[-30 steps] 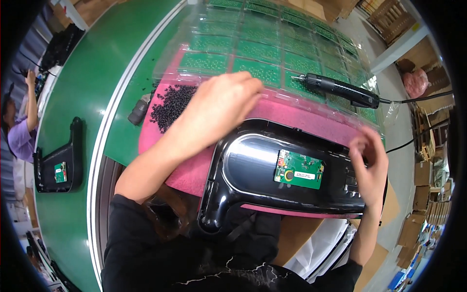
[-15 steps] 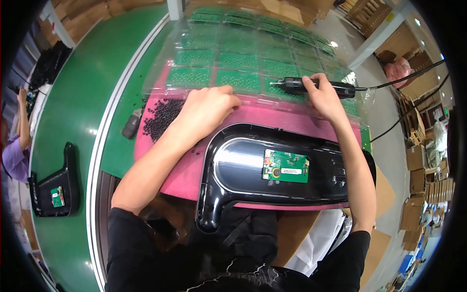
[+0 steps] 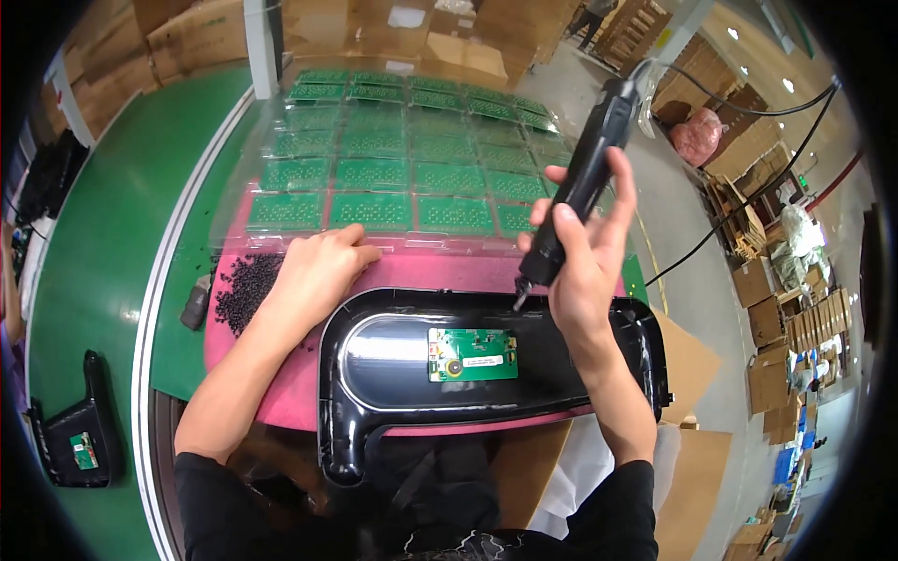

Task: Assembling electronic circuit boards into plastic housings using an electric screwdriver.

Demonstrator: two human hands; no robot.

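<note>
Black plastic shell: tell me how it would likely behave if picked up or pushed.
The black shell is probably stiff: its leg juts past the edge of the pink mat with no visible sag. The shiny surface suggests it may be slippery to grip. Pushed further over that edge, it might tip.

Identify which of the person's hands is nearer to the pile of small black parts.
Left. The left hand is just right of the pile of black parts; the right hand is farther right, gripping the electric screwdriver.
</note>
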